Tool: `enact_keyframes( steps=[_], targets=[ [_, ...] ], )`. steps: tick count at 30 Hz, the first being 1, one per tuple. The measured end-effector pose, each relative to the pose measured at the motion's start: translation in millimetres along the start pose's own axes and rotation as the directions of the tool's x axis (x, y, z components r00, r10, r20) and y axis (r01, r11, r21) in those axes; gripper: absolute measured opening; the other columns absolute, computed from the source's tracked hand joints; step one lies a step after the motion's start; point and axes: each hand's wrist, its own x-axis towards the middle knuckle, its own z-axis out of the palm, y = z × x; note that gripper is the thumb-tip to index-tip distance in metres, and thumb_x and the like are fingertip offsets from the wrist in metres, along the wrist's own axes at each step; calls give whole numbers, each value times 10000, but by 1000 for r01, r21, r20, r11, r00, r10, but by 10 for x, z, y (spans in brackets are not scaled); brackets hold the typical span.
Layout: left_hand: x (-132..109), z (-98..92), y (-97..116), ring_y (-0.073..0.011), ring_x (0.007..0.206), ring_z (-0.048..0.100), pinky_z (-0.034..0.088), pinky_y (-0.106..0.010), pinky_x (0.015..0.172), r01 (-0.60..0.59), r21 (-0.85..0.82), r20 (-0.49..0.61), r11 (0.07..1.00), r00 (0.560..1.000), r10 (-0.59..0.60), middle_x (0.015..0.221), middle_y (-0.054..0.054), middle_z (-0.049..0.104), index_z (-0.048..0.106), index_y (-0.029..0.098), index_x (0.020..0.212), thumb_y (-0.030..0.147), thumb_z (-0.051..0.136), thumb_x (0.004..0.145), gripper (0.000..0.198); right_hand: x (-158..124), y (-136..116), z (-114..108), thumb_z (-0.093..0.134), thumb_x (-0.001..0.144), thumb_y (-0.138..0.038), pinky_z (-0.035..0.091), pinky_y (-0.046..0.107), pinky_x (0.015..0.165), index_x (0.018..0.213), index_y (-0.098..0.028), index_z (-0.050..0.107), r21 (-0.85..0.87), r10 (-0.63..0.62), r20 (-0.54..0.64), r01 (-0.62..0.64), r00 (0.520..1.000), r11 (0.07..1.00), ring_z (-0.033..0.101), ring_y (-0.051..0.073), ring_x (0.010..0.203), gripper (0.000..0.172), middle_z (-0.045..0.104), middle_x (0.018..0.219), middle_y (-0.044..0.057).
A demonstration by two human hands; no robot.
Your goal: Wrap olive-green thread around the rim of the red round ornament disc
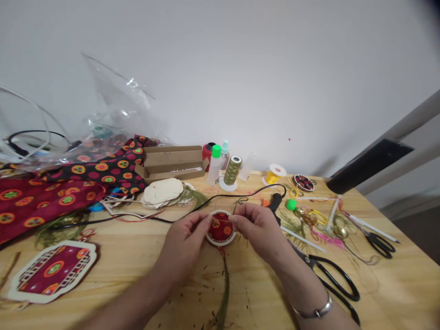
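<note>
A round ornament (221, 228) with red patterned fabric and a pale rim lies on the wooden table, a green tassel (224, 293) trailing from its lower edge. My left hand (189, 236) is at the ornament's left side, thumb and index finger pinched together. At the right side, my right hand (256, 227) is pinched too, its fingertips over the rim. A thin thread seems to run between the two pinches across the fabric. It is too fine to follow fully.
Large black scissors (335, 275) lie right of my right forearm, near a glue gun (276, 201). A bigger fabric ornament (55, 270) rests at the left. Spools, bottles and an open cardboard box (173, 162) line the back. A black cable (220, 196) crosses the table.
</note>
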Motion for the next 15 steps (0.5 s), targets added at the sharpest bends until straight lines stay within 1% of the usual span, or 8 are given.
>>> enact_keyframes(
  steps=[1,3,5,6,8,10,12,15],
  targets=[
    [15,-16,-14,-210,951,569,417,-293,841,-23,12,-83,1000,996,24,1031,-48,648,665,180,830,341,513,781,227,-4,-8,-4,572,695,-221,276,185,411,579,-163,497,2,2,3,-2,1000,1000,340,62,428,150,441,477,-58],
    [34,-48,-33,-210,1186,419,289,-300,1001,-90,39,-249,995,964,97,1291,-35,492,643,208,958,316,518,784,240,-11,-14,-2,571,695,-209,280,185,414,575,-163,495,5,3,11,-4,1000,1000,343,60,429,149,445,479,-58],
    [30,-62,-35,-187,1269,313,215,-290,1051,-159,5,-337,987,929,151,1385,-3,383,580,240,1096,301,497,802,311,-16,-5,11,573,690,-201,293,187,427,573,-166,491,14,-1,22,1,1000,1000,356,63,437,148,444,481,-60],
    [20,-58,-30,-183,1267,320,230,-295,1049,-180,-48,-329,982,931,155,1386,-1,386,545,247,1146,302,481,814,343,-17,4,20,577,685,-201,301,189,435,570,-168,487,17,-5,27,5,1000,1000,365,66,443,150,441,481,-62],
    [-10,-27,-15,-195,1230,385,304,-320,1018,-169,-176,-217,970,968,129,1345,-22,447,504,234,1194,314,481,818,385,-20,19,41,585,680,-210,319,195,455,566,-169,485,18,-20,36,19,999,1000,386,75,464,157,443,488,-60],
    [-43,23,-7,-218,1177,451,377,-339,964,-80,-271,-18,959,997,78,1291,-56,509,495,203,1203,322,542,784,438,-27,22,60,581,682,-213,332,199,474,560,-167,491,-1,-25,48,25,999,1000,404,82,487,158,457,507,-51],
    [-65,72,-12,-236,1119,504,426,-342,911,-3,-310,141,951,989,50,1247,-70,550,506,195,1189,298,638,712,505,-37,13,72,573,680,-195,335,200,486,554,-163,502,-32,-27,59,29,998,999,414,85,503,148,471,523,-45],
    [-69,106,-28,-225,1044,550,444,-331,877,-8,-319,283,948,954,104,1159,-55,607,538,206,1154,240,641,713,454,-50,-1,75,570,671,-157,337,198,497,540,-160,502,-57,-35,72,40,997,998,423,86,519,147,477,533,-43]
  ],
)
